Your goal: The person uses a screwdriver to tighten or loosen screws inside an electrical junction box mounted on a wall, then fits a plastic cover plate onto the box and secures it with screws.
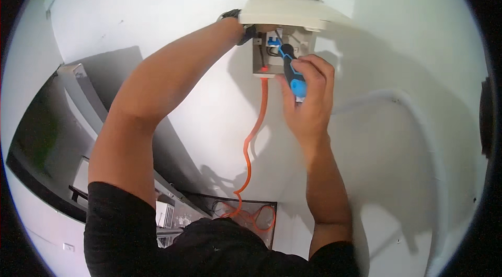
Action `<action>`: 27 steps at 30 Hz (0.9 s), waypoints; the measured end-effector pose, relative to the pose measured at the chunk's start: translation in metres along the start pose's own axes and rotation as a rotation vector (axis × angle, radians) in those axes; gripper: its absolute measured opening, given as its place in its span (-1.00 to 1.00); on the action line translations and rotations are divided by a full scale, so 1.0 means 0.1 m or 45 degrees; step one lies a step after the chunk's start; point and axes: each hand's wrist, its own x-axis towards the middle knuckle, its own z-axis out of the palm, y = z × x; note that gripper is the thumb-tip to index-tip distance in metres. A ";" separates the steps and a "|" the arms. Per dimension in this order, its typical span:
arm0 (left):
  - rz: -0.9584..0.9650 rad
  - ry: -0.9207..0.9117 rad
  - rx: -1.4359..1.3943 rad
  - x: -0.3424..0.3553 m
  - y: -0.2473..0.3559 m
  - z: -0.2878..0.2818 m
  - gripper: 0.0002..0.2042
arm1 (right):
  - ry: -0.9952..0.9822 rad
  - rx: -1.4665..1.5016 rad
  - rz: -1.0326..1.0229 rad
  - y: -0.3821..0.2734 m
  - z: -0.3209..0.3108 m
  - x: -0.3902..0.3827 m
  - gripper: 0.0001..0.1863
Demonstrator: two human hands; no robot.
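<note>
On the wall ahead hangs a beige electrical box [258, 57] with its lid [282, 11] swung up. Inside it sits a circuit breaker [273, 41] with a blue switch, and dark wires show below. My right hand [314, 86] is closed around a black and blue screwdriver [291, 65], its shaft pointing up at the breaker. My left hand [248, 32] reaches in at the box's left side under the lid; the lid hides most of its fingers, and a dark band or watch shows at the wrist. An orange corrugated conduit [263, 99] enters the box from below.
The orange conduit runs down to loose coils [256, 219] on the floor. A white pipe or cable [418, 115] curves along the wall at right. At left stand a doorway-like dark opening [42, 136] and a grey panel [112, 73]. A wall socket [68, 247] is low left.
</note>
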 end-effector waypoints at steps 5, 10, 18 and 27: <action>0.027 -0.039 -0.014 -0.03 -0.17 0.01 -0.72 | -0.170 -0.094 -0.141 -0.03 -0.01 0.17 -0.54; 0.041 -0.083 -0.042 0.04 -0.24 0.14 -0.72 | -0.026 -0.129 0.007 -0.09 -0.02 0.14 -0.51; 0.053 -0.106 -0.072 0.07 -0.36 0.31 -0.72 | 0.032 0.048 -0.014 0.02 0.13 0.00 -0.36; 0.104 -0.097 -0.004 0.03 -0.37 0.37 -0.70 | 0.295 -0.198 0.138 -0.02 0.25 -0.08 -0.63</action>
